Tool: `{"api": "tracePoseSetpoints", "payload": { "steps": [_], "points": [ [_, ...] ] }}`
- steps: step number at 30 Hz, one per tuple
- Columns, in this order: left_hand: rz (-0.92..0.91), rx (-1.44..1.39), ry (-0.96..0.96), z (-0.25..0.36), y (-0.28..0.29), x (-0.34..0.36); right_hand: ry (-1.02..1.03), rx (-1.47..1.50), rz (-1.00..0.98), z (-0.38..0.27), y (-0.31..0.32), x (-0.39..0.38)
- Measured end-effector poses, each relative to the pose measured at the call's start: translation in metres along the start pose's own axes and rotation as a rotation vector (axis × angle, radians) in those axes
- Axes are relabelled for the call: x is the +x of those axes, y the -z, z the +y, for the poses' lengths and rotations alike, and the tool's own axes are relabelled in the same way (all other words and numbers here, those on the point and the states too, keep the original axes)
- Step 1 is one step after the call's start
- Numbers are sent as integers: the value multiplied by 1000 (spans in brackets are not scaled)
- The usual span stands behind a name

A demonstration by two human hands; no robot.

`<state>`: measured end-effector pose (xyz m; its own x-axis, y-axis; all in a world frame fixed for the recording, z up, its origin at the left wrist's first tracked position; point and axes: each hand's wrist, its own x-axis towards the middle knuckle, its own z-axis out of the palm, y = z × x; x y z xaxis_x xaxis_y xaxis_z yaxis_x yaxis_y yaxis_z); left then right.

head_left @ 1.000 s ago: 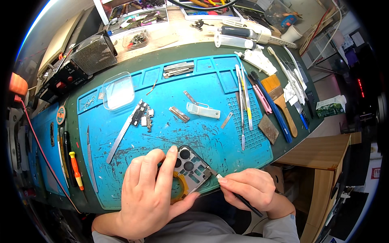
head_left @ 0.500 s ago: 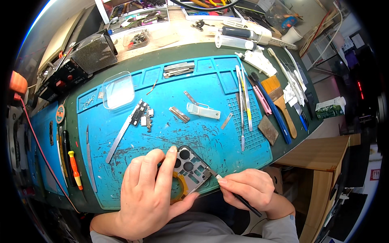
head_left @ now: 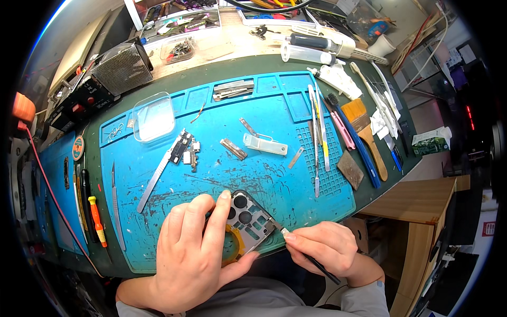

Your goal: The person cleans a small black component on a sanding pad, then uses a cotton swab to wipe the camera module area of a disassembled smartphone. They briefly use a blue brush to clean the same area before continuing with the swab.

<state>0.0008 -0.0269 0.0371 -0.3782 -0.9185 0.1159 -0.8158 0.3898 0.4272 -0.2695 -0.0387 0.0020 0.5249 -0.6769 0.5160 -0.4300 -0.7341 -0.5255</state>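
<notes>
At the near edge of the blue work mat lies a phone housing (head_left: 259, 224) with round dark camera rings and several cut-outs in a grey plate. Yellow-orange film shows beside my left hand (head_left: 193, 251), which grips the housing between thumb and fingers and hides much of it. My right hand (head_left: 327, 247) pinches a slim pry tool with a black handle (head_left: 323, 269) and a thin metal blade. The blade's tip touches the housing's right edge, by a cut-out.
Small metal parts (head_left: 233, 149), a clear plastic piece (head_left: 265, 144) and a clear tray (head_left: 154, 119) lie on the mat (head_left: 174, 174). Tweezers (head_left: 321, 132) and brushes (head_left: 364, 121) are at right. A scalpel (head_left: 117, 211) and an orange-yellow screwdriver (head_left: 97, 222) lie left.
</notes>
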Motion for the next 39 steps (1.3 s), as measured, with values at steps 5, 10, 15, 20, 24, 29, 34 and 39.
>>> {"api": "tracePoseSetpoints", "payload": {
  "steps": [5,10,15,20,24,29,34,39],
  "points": [
    [-5,3,0,0,0,0,1,2,2,0,0,0],
    [-7,2,-4,0,0,0,2,-2,10,0,-1,0],
    [-3,1,-3,0,0,0,7,-14,22,0,-2,0],
    [-1,8,-3,0,0,0,10,-5,31,2,-3,-1],
    [3,11,0,-1,-1,-1,14,-10,22,2,-2,0],
    [7,11,-4,-1,-1,0,10,-14,22,2,-2,-2],
    [5,27,6,2,0,0,11,-11,15,1,-2,-1],
    [1,24,-1,2,0,1,10,-12,20,1,-2,-1]
  ]
}}
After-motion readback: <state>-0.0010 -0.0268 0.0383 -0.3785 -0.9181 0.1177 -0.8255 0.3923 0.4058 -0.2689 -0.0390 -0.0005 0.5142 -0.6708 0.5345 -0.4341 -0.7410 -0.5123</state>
